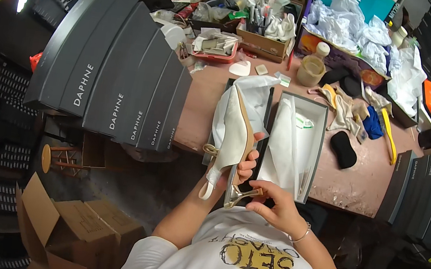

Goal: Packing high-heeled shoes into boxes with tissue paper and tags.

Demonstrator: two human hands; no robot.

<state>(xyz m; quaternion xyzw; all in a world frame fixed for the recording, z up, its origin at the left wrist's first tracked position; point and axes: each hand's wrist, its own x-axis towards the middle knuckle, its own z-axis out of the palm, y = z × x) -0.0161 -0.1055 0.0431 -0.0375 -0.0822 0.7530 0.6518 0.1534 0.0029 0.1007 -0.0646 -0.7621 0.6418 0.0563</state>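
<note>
A cream high-heeled slingback shoe (236, 132) with a pointed toe is held up, toe pointing away from me and sole turned to the right. My left hand (248, 164) wraps round it from behind, fingers showing along the sole edge; the palm is hidden. At the gold heel (241, 195), my right hand (278, 208) has index finger and thumb closed about the tip. Behind the shoe lies an open box with white tissue paper (255, 93). Right beside it stands another open grey box (313, 132) with white paper inside.
A tall row of dark grey shoe boxes (120, 64) stands left, with more boxes (424, 193) at the right edge. A jar (311, 71), cloths (344, 112), a black pad (343, 149) and a yellow-handled tool (388, 135) lie on the table. Cardboard cartons (83, 220) stand lower left.
</note>
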